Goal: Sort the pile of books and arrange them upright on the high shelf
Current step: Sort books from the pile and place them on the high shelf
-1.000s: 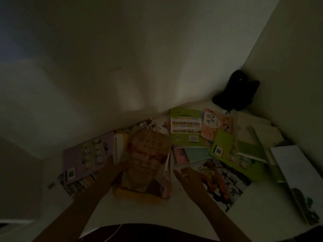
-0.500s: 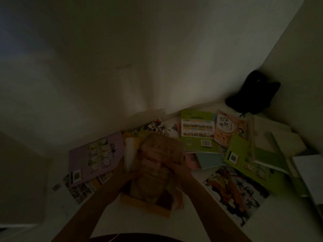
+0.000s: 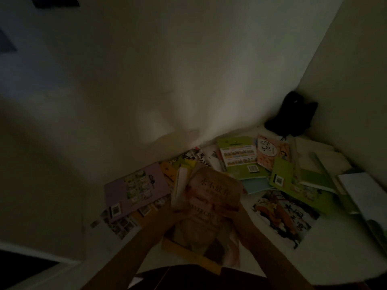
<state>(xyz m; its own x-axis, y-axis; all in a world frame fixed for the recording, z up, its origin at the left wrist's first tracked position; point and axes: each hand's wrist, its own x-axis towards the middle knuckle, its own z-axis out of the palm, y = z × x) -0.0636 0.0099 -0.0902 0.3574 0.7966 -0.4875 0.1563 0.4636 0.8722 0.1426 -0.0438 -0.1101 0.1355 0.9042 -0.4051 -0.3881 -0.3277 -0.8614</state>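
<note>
Both hands, left hand point(image 3: 178, 214), right hand point(image 3: 237, 216), gripping tan book point(image 3: 209, 208), books point(image 3: 240, 158) around

Wall point(image 3: 188, 70): pale and plain, dimly lit — it fills the upper part of the view.
Side wall point(image 3: 360, 80): meets the first wall at a corner on the right.
Black object point(image 3: 293, 114): a dark, soft-looking shape in that corner, against both walls — too dim to identify.
Tabletop point(image 3: 247, 254): white surface, bare patches showing at the near edge.
Dark patch point(image 3: 56, 1): top left, cut off by the frame edge.
</note>
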